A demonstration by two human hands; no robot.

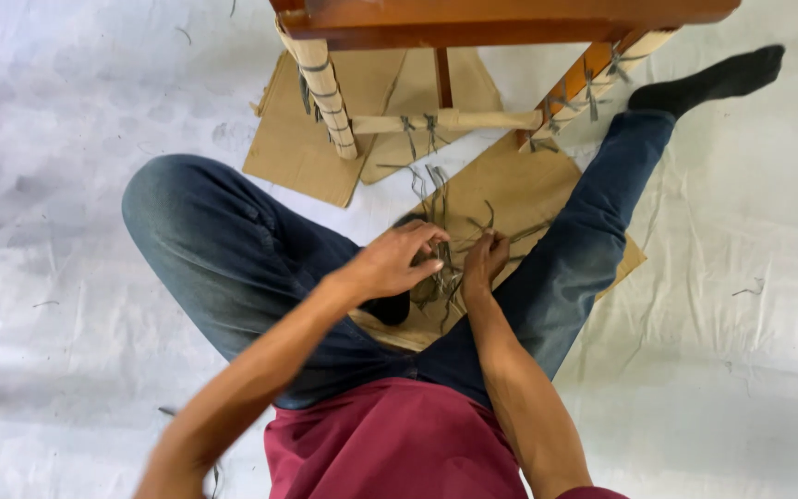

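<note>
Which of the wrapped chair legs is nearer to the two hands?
The left wrapped leg is nearer: it ends just above the left hand. The right wrapped leg slants away beside the black sock.

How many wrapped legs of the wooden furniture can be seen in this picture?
2. The left leg stands upper left and the right leg slants upper right; a wrapped crossbar joins them. Other legs may be hidden beyond the frame's top edge.
</note>
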